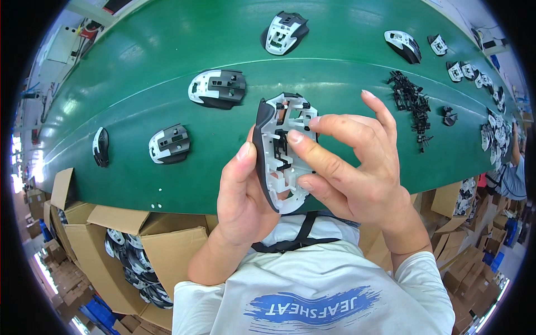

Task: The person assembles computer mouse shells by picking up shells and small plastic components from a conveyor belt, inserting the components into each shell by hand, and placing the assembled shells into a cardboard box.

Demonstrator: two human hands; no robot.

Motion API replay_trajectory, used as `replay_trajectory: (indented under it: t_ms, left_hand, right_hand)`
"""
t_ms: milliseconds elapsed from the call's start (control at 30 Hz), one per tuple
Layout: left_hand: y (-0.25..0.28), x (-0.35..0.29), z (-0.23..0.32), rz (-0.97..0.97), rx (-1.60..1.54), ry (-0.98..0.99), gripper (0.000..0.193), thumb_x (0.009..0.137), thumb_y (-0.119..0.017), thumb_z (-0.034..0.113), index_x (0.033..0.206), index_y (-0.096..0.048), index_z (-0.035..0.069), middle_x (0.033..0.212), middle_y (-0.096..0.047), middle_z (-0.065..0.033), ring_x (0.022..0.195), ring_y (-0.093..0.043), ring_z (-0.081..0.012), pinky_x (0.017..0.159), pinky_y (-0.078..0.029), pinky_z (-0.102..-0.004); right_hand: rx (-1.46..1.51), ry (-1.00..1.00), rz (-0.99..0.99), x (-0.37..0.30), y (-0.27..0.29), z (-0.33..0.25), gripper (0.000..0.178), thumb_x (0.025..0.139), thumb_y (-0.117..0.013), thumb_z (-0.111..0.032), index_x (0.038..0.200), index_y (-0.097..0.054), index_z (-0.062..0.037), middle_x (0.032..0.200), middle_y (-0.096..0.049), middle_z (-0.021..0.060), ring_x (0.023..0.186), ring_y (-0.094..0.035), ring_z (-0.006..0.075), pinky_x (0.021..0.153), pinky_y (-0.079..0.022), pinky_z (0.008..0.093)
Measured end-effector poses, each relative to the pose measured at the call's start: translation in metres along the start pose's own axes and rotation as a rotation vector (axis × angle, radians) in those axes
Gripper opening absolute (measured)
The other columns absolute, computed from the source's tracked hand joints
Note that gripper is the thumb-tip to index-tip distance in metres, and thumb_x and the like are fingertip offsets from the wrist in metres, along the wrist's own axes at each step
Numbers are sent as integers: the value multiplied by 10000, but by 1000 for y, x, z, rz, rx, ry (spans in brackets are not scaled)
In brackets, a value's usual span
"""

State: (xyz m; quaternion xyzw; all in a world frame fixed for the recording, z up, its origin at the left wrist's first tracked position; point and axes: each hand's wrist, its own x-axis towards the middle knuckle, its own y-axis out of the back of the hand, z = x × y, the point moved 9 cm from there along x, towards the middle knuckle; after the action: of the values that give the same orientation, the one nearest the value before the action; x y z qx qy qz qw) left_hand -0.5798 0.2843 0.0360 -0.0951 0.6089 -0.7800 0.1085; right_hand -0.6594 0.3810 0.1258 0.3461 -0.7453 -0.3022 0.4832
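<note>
Raised over the near edge of the green table is a computer mouse shell (287, 195), black outside with a white inner frame turned toward me. My left hand (241, 187) is closed around its left side, with the thumb on the black edge. A small black plastic part (281, 146) sits in the middle of the frame. My right hand (357, 162) is on the right side of the shell. One fingertip reaches in above the black part, and the other fingertips touch the rim. Its little finger stands off, stretched upward.
Similar mouse shells (218, 88) lie spread over the green table (151, 100). To the right are a pile of small black parts (412, 103) and several white-and-black pieces (494, 137). At lower left stands an open cardboard box (173, 251) holding shells. Another person (511, 176) is at the far right.
</note>
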Motion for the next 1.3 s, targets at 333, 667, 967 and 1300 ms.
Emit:
replay_trajectory:
  t_ms: [333,667,967,1300]
  left_hand:
    - [2,-1,4,251,656,16,750,1089,-396,541,1644,-379,36,1532,-568,-229,1333,-639,-275,1120,-525,-410]
    - [0,1,3,175,741,-33,911,1018,-530,535,1690,-243,-9,1517,-503,-136,1320,-515,-181,1137,-402,-340]
    - [12,5,0,235,718,-45,919,1035,-540,567,1692,-241,-1,1498,-512,-128,1298,-542,-184,1096,-446,-339]
    - [2,9,1,147,28,-36,732,1142,-295,597,1698,-353,124,1585,-496,-323,1345,-620,-345,1129,-517,-484]
  right_hand:
    - [81,35,-34,-19,0,-18,475,713,-882,-123,1180,-798,-117,1121,-735,-15,863,-636,174,858,-499,378]
    - [282,-83,-171,-19,-22,-17,435,812,-786,-75,1244,-763,-30,1226,-771,81,862,-693,201,773,-516,347]
    - [314,-62,-174,-23,-35,-10,456,793,-801,-49,1247,-758,-26,1191,-791,95,848,-708,216,815,-543,356]
    - [317,-87,39,-20,6,-3,405,839,-793,35,1229,-781,-72,1112,-816,106,829,-739,207,973,-558,460]
